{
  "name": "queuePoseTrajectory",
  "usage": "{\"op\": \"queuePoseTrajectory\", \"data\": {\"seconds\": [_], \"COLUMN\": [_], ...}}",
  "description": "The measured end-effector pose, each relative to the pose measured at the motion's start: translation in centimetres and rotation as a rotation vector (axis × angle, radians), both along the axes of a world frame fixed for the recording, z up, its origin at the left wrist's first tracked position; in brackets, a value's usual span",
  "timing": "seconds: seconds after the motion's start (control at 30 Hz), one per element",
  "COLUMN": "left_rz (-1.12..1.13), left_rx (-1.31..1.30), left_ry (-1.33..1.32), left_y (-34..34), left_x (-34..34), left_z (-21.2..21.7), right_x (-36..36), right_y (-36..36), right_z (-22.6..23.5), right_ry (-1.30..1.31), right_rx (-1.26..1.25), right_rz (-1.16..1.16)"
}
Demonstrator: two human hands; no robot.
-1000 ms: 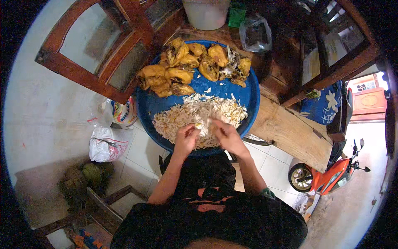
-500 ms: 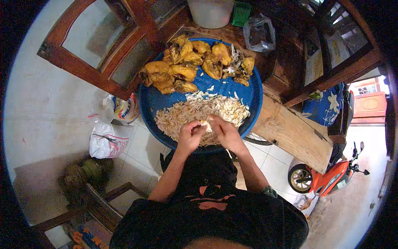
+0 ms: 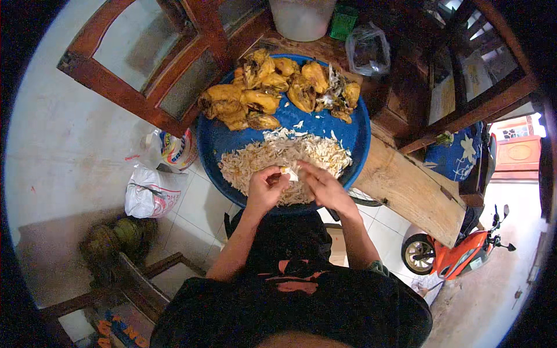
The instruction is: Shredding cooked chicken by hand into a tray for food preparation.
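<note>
Over the near side of a round blue tray (image 3: 210, 136), my left hand (image 3: 266, 187) pinches a small pale piece of chicken meat (image 3: 289, 173) with a yellowish edge. My right hand (image 3: 325, 187) is just beside that piece, its fingers stretched out and slightly blurred. Whether the right fingertips touch the meat is hard to make out. Beneath both hands spreads a wide heap of shredded chicken (image 3: 243, 164). Several yellow-fried chicken pieces (image 3: 238, 104) lie along the tray's far side, and a cluster of bones and scraps (image 3: 335, 87) sits at the far right among them.
A wooden plank (image 3: 406, 185) runs out to the right of the tray. Behind stand a white bucket (image 3: 301, 20), a green basket (image 3: 343, 22) and a clear plastic bag (image 3: 368, 49). Open wooden cabinet doors (image 3: 168, 87) flank the tray. A white sack (image 3: 152, 191) rests on the floor at left.
My right hand has moved slightly right and away from the left, its fingers now more outstretched. My left hand keeps its pinch on the chicken piece. The view has shifted a little.
</note>
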State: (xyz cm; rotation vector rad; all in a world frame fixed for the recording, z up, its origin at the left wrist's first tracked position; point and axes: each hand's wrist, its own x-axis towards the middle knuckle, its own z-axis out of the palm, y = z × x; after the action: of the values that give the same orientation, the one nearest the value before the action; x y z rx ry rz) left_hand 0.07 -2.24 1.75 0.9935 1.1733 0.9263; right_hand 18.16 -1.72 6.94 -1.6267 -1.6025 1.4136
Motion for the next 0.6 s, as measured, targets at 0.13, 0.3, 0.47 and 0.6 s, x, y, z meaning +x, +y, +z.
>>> {"op": "queuePoseTrajectory", "data": {"seconds": [0.13, 0.3, 0.47, 0.6], "left_rz": [0.034, 0.043, 0.029, 0.045], "left_rx": [0.189, 0.066, 0.074, 0.034], "left_ry": [0.073, 0.017, -0.002, 0.01], "left_y": [0.0, -0.2, -0.4, -0.6], "left_x": [0.1, 0.3, 0.0, 0.3], "left_z": [-0.2, 0.9, -0.2, 0.9], "right_x": [-0.4, 1.5, -0.6, 0.5], "right_y": [-0.9, -0.2, -1.1, -0.4], "right_z": [-1.9, -5.2, -0.4, -0.9], "right_ry": [0.082, -0.079, 0.042, -0.134], "right_rx": [0.058, 0.445, 0.054, 0.308], "right_rz": [0.166, 0.026, 0.191, -0.008]}}
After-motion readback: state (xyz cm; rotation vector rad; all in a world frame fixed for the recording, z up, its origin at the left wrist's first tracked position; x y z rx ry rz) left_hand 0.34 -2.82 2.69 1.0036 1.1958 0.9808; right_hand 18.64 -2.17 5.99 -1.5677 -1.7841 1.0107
